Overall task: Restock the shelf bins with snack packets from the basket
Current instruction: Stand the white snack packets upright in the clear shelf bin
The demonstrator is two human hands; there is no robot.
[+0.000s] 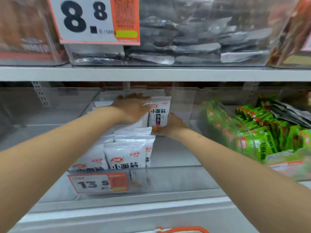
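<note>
- Reaching in from the front, both bare arms go into the clear bin (176, 179) that sits in the middle of the lower shelf.
- The left hand (133, 106) lies flat with its fingers straight and together, palm down. It presses on the top of the packets stacked towards the bin's back wall.
- The right hand (171, 125) grips one white packet (159, 113) by its lower right corner, with the fingers curled round the bottom edge.
- That packet stands upright with its printed face to the camera, near the back of the bin. Its left edge touches the left hand's fingertips.
- More white packets (126, 153) of the same kind stand in overlapping rows along the bin's left half, from the back wall to the front wall.
- An orange-framed price tag (99, 183) reading 13.5 hangs on the left part of the bin's front wall.
- In the next bin to the right lie green packets (262, 140), piled against its curved clear wall.
- On the upper shelf (151, 74), another clear bin holds silver and dark packets (193, 39). A big price sign (94, 21) reading 8.8 is fixed to its front left.
- At the bottom edge of the view shows an orange basket handle (183, 229); the rest of the basket is out of sight.
</note>
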